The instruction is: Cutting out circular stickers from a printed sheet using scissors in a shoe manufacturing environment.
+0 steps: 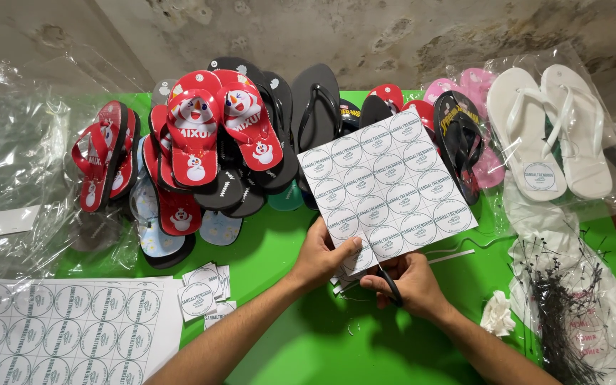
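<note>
Fingers of left hand [320, 255] pinch label sheet [386, 187]; right hand [408, 284] grips scissors [391, 285].

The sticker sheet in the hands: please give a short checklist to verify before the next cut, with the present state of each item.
1. Left hand grips the sticker sheet at its lower left edge: ok.
2. Right hand holds the scissors under the sheet: ok.
3. Blades lined up between the round stickers: cannot tell, they are hidden.
4. Left fingers clear of the blades: cannot tell.
5. Cut squares lie apart on the green table: ok.
6. Spare sheet lies flat at the lower left: ok.
</note>
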